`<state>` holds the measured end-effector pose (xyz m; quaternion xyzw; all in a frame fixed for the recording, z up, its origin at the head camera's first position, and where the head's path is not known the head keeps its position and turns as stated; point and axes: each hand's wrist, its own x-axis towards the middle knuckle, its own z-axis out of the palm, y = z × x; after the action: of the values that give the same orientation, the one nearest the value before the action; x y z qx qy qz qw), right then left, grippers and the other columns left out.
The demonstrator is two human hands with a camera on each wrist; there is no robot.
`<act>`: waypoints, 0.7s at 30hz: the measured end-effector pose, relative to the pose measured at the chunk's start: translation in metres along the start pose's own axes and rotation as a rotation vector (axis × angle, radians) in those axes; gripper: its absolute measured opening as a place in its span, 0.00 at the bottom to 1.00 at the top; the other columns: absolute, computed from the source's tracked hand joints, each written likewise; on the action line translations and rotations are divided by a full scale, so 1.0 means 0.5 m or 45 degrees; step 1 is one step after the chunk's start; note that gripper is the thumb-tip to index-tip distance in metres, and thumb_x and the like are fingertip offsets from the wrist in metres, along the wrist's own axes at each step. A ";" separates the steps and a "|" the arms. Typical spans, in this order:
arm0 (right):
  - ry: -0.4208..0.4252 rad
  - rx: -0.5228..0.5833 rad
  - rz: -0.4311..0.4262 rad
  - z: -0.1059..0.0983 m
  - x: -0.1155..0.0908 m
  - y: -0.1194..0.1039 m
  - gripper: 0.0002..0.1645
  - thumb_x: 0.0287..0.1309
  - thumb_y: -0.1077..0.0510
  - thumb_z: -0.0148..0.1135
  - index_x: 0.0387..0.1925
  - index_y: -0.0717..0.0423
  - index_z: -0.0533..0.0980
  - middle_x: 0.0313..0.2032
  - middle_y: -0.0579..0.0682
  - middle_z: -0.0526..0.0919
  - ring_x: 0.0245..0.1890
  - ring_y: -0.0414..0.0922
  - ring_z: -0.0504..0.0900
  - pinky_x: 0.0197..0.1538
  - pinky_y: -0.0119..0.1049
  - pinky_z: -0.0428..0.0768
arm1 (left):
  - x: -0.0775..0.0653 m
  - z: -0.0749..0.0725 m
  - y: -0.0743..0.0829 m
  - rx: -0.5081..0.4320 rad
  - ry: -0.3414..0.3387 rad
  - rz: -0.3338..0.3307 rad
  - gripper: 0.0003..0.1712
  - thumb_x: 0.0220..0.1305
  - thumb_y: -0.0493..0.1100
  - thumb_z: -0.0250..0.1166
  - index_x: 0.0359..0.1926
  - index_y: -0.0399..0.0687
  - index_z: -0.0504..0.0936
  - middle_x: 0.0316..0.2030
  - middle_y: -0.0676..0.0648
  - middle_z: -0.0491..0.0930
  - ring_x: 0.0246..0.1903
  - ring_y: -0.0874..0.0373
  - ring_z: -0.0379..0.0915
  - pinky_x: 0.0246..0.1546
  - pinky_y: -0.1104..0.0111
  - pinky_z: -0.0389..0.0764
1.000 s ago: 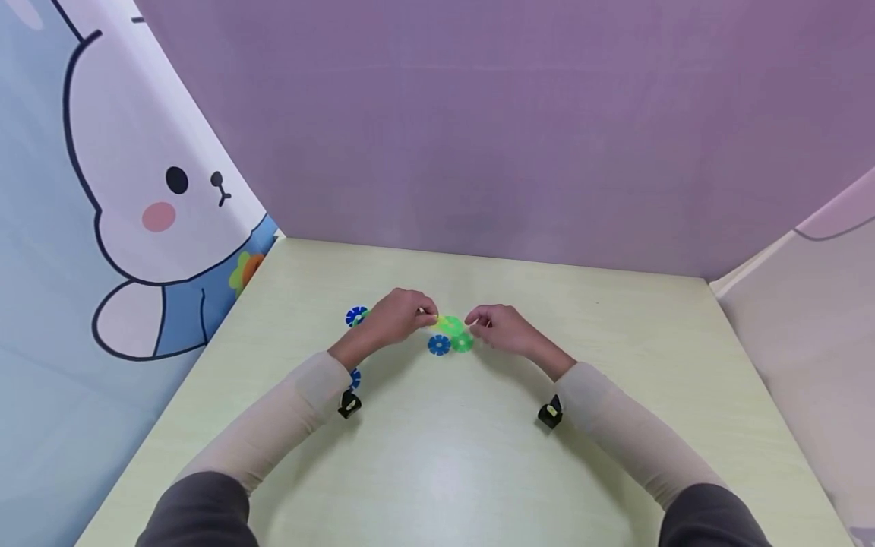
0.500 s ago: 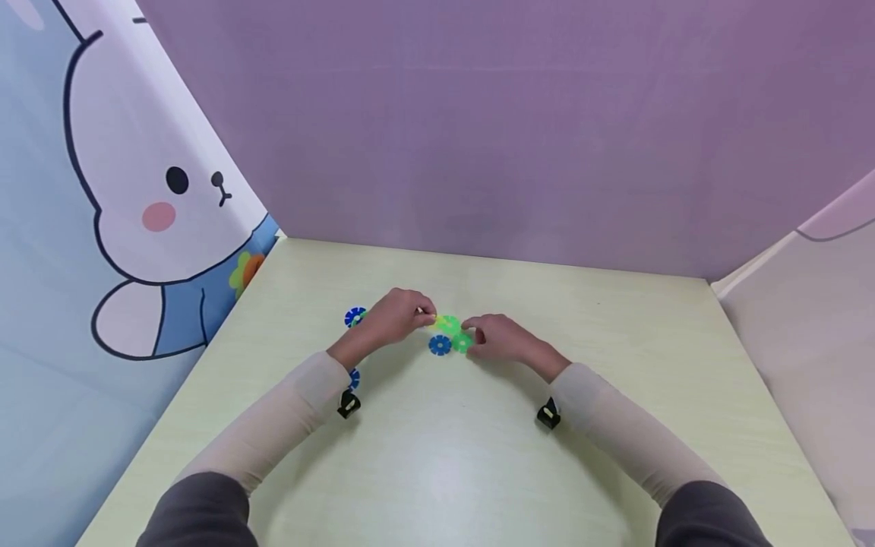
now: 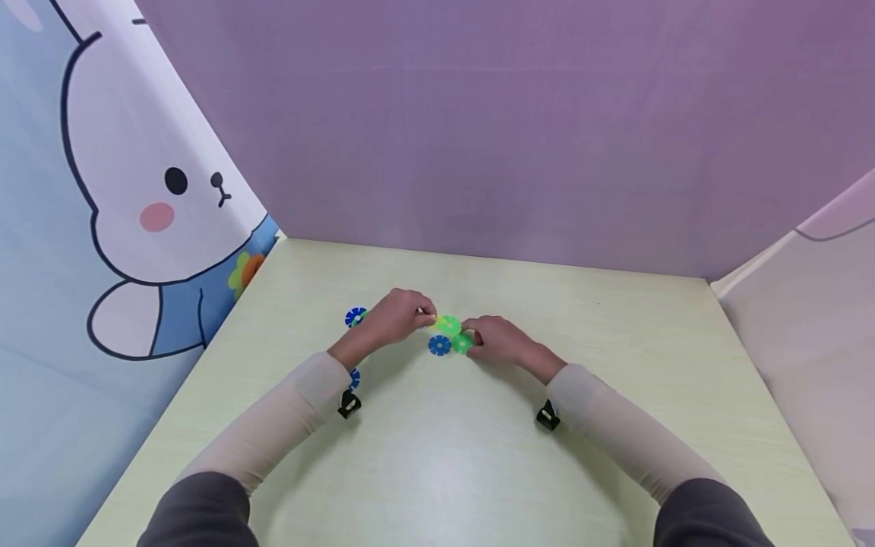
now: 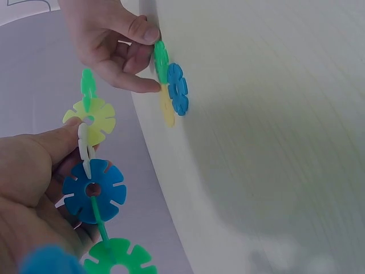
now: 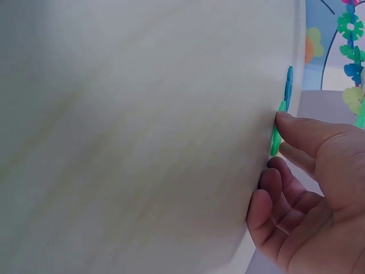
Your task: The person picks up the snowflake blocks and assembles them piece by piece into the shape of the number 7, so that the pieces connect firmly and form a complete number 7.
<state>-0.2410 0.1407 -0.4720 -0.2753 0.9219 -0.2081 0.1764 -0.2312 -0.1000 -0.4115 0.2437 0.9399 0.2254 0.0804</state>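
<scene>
My left hand (image 3: pixel 395 315) pinches a chain of slotted plastic snowflake discs above the table. In the left wrist view its fingers are at a white disc (image 4: pixel 84 142), between a yellow disc (image 4: pixel 102 118) and a blue disc (image 4: pixel 108 178); green discs follow at both ends. My right hand (image 3: pixel 502 339) rests low at the table, thumb and index finger at opposite edges of a loose green disc (image 3: pixel 462 344). Beside that one lie a loose blue disc (image 3: pixel 440 346) and a yellow disc (image 4: pixel 167 111). The left forearm hides part of the chain in the head view.
More blue discs of the chain (image 3: pixel 355 316) show left of the left wrist. The pale table (image 3: pixel 437 456) meets a purple backdrop (image 3: pixel 478 152) behind and a rabbit-print cloth (image 3: pixel 157 251) at left. A black wrist camera (image 3: pixel 548 415) hangs under the right sleeve.
My right hand has come down and slightly left from beside the chain's end to the loose green disc, its fingers now around that disc's edges. The left hand and chain have barely moved.
</scene>
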 end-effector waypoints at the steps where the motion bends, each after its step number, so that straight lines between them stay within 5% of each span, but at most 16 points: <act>1: 0.004 0.005 0.002 0.000 0.000 0.000 0.30 0.63 0.57 0.68 0.66 0.57 0.74 0.26 0.45 0.77 0.28 0.41 0.71 0.35 0.34 0.71 | 0.000 0.000 0.001 0.000 -0.001 0.000 0.09 0.70 0.45 0.67 0.47 0.48 0.88 0.44 0.49 0.89 0.38 0.59 0.79 0.50 0.65 0.85; 21: 0.101 0.140 0.150 -0.007 -0.011 0.002 0.16 0.64 0.57 0.69 0.47 0.55 0.72 0.39 0.50 0.79 0.38 0.45 0.75 0.44 0.36 0.78 | 0.001 0.000 -0.001 0.005 -0.002 -0.004 0.09 0.70 0.45 0.66 0.46 0.48 0.88 0.44 0.49 0.89 0.41 0.59 0.82 0.51 0.64 0.85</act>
<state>-0.2385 0.1456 -0.4683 -0.2020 0.9299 -0.2583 0.1665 -0.2321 -0.1000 -0.4117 0.2426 0.9406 0.2234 0.0812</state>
